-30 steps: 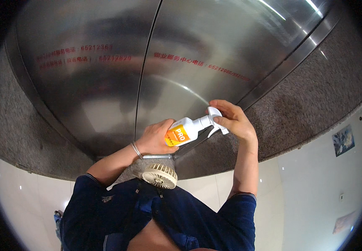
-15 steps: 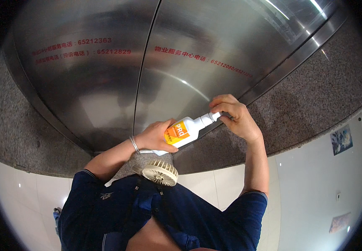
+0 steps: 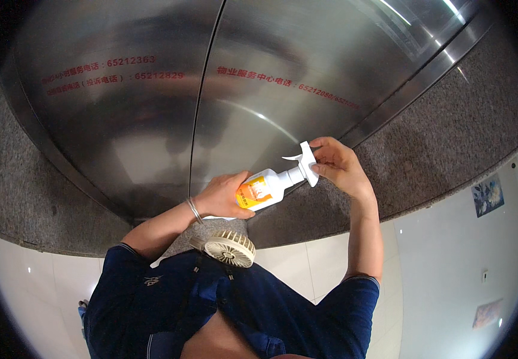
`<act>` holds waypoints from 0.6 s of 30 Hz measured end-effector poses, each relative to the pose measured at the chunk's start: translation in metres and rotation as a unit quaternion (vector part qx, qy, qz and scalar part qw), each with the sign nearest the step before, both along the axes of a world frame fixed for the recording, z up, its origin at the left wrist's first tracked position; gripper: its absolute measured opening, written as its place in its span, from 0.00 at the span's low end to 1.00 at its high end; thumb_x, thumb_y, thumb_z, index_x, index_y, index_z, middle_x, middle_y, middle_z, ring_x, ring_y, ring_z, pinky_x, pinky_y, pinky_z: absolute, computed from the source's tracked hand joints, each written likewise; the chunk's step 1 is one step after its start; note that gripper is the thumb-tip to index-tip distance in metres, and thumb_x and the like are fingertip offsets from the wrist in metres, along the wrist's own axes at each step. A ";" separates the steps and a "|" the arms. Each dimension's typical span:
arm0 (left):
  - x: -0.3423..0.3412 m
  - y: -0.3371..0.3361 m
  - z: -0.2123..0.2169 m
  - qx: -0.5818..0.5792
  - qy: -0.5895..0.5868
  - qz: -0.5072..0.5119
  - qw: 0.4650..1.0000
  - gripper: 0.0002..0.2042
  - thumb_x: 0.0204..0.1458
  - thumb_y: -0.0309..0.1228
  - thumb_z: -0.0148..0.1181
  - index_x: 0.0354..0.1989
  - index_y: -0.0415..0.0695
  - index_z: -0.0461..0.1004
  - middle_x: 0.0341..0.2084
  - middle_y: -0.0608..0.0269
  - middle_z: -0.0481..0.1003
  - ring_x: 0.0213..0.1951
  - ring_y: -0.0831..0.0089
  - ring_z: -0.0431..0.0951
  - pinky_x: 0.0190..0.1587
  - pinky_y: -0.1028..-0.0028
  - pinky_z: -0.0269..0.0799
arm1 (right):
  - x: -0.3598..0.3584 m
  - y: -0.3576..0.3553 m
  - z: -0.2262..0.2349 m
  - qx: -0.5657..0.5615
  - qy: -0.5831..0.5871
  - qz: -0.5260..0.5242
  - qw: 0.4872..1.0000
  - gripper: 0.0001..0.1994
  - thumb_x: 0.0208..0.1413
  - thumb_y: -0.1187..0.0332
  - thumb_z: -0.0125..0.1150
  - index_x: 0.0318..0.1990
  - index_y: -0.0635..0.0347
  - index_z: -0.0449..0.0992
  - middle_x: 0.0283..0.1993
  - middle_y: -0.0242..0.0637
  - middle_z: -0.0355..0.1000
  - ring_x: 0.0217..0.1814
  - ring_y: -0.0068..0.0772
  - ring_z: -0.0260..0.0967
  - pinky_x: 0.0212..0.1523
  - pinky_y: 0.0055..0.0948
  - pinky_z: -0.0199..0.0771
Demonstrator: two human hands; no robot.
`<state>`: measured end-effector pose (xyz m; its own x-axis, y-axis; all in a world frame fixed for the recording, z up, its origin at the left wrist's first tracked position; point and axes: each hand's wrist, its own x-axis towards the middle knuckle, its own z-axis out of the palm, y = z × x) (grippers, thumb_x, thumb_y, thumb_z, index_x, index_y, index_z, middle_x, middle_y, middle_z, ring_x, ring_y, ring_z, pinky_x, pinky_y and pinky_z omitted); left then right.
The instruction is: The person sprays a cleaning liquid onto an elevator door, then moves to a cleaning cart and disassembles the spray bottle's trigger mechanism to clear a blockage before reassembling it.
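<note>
A white spray bottle (image 3: 276, 188) with an orange and yellow label lies tilted in front of me, its neck toward the upper right. My left hand (image 3: 224, 195) is wrapped round the bottle's body, and a silvery bangle circles that wrist. At the neck's end is a white trigger head (image 3: 306, 163), its lever sticking out to the left. My right hand (image 3: 338, 166) pinches the outer edge of this head between thumb and fingers. The bottle's base is partly hidden by my left hand.
Brushed steel elevator doors (image 3: 280, 128) with red printing stand just beyond my hands. Speckled stone (image 3: 426, 140) frames them on both sides. A small cream fan (image 3: 230, 248) hangs at my chest. Pictures, one a flower painting (image 3: 488, 198), are on the pale wall at right.
The trigger head has turned on the bottle, so its lever now shows in profile. My right hand has shifted its grip with it; my left hand keeps its hold.
</note>
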<state>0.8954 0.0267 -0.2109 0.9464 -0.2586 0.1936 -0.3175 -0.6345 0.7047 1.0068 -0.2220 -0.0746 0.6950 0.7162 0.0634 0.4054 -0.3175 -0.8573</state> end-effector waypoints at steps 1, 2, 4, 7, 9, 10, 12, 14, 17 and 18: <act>0.002 0.001 -0.006 -0.024 0.002 -0.019 1.000 0.37 0.33 0.43 0.74 0.51 0.42 0.64 0.41 0.51 0.75 0.43 0.56 0.77 0.45 0.64 0.72 | -0.001 -0.001 0.001 0.021 -0.007 0.013 1.000 0.20 0.49 0.82 0.61 0.51 0.64 0.70 0.43 0.38 0.73 0.46 0.29 0.71 0.45 0.29 0.73; 0.003 0.001 -0.012 -0.048 0.004 -0.038 0.998 0.37 0.33 0.43 0.75 0.51 0.42 0.64 0.41 0.52 0.75 0.43 0.58 0.77 0.45 0.65 0.72 | -0.002 -0.001 0.001 0.043 -0.015 0.027 0.999 0.21 0.47 0.86 0.59 0.51 0.63 0.70 0.43 0.35 0.73 0.46 0.28 0.71 0.44 0.28 0.73; 0.005 0.001 -0.018 -0.127 0.017 -0.066 0.989 0.36 0.32 0.41 0.76 0.51 0.41 0.65 0.42 0.55 0.75 0.44 0.62 0.77 0.47 0.67 0.71 | -0.006 0.002 0.001 0.063 -0.059 0.042 0.995 0.18 0.46 0.87 0.58 0.46 0.61 0.72 0.43 0.33 0.72 0.47 0.28 0.70 0.47 0.30 0.72; 0.008 0.001 -0.025 -0.164 0.020 -0.086 0.983 0.36 0.32 0.38 0.76 0.52 0.41 0.65 0.43 0.57 0.75 0.44 0.68 0.76 0.49 0.70 0.70 | -0.001 -0.004 -0.003 0.079 -0.104 0.077 0.988 0.15 0.45 0.89 0.55 0.39 0.61 0.74 0.43 0.32 0.72 0.49 0.28 0.70 0.50 0.31 0.70; 0.009 0.002 -0.024 -0.154 0.021 -0.090 0.984 0.36 0.32 0.38 0.76 0.52 0.41 0.65 0.43 0.58 0.75 0.44 0.69 0.76 0.49 0.70 0.70 | 0.001 -0.007 -0.004 0.081 -0.116 0.094 0.985 0.15 0.43 0.90 0.52 0.36 0.61 0.74 0.43 0.33 0.72 0.49 0.29 0.69 0.51 0.31 0.70; 0.009 0.002 -0.022 -0.147 0.024 -0.092 0.985 0.36 0.32 0.38 0.76 0.51 0.41 0.65 0.43 0.57 0.75 0.45 0.67 0.76 0.49 0.70 0.70 | 0.001 -0.007 -0.004 0.080 -0.116 0.096 0.985 0.15 0.43 0.91 0.51 0.35 0.61 0.75 0.43 0.33 0.72 0.50 0.29 0.70 0.52 0.31 0.69; 0.005 0.000 -0.015 -0.108 0.015 -0.079 0.991 0.35 0.33 0.39 0.75 0.51 0.42 0.65 0.43 0.55 0.75 0.45 0.63 0.77 0.48 0.68 0.71 | 0.004 -0.005 -0.002 0.103 -0.123 0.119 0.980 0.13 0.49 0.86 0.53 0.40 0.61 0.75 0.45 0.35 0.72 0.50 0.31 0.70 0.51 0.32 0.70; -0.001 -0.004 -0.005 -0.047 -0.009 -0.047 0.998 0.34 0.34 0.40 0.74 0.50 0.42 0.64 0.42 0.54 0.75 0.44 0.59 0.77 0.46 0.65 0.72 | -0.002 -0.002 0.001 0.103 -0.056 0.023 0.993 0.11 0.54 0.77 0.58 0.45 0.62 0.74 0.46 0.37 0.72 0.50 0.32 0.70 0.50 0.33 0.70; -0.007 -0.009 0.008 0.005 -0.073 0.001 0.997 0.29 0.34 0.41 0.70 0.43 0.44 0.62 0.36 0.54 0.73 0.39 0.54 0.77 0.39 0.59 0.72 | -0.004 -0.004 0.002 -0.006 -0.012 -0.009 1.000 0.26 0.53 0.57 0.66 0.54 0.64 0.70 0.45 0.41 0.73 0.47 0.30 0.70 0.47 0.30 0.70; -0.008 -0.009 0.008 0.015 -0.085 0.016 0.996 0.29 0.34 0.41 0.70 0.44 0.44 0.62 0.36 0.54 0.73 0.39 0.55 0.77 0.39 0.59 0.72 | -0.008 -0.001 0.007 -0.077 -0.012 0.003 0.997 0.28 0.52 0.56 0.67 0.55 0.64 0.70 0.45 0.41 0.73 0.47 0.29 0.70 0.47 0.29 0.70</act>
